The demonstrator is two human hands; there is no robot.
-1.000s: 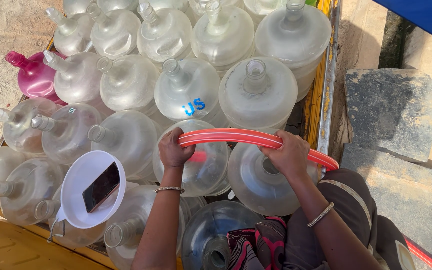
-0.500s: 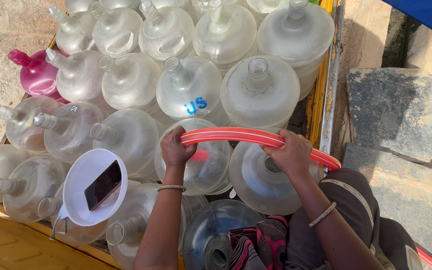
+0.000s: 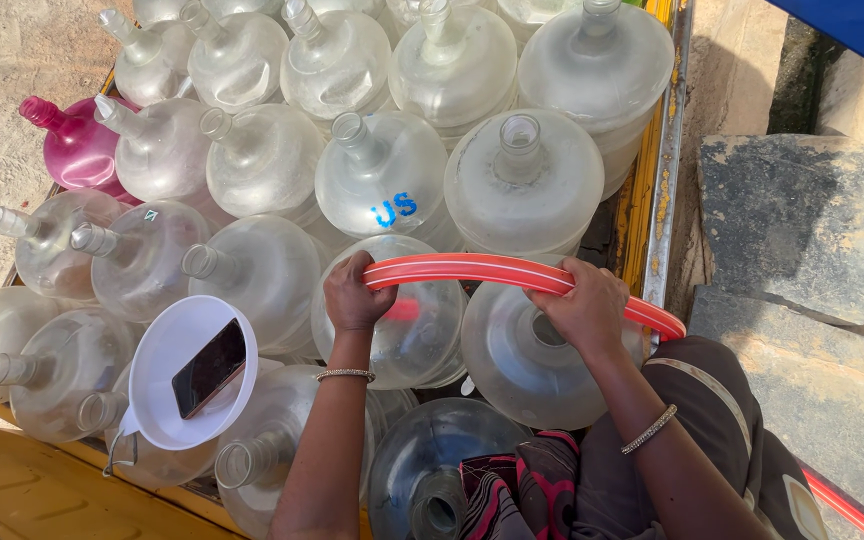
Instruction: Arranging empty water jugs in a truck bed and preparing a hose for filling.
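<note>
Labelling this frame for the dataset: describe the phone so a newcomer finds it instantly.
Start from the crowd of clear water jugs packed together, then go to the lower left, left of the left hand that grips the red hose. A white funnel rests on the jugs there, and the dark flat phone lies inside it. It is the only black, rectangular thing among round translucent bottles.
</note>
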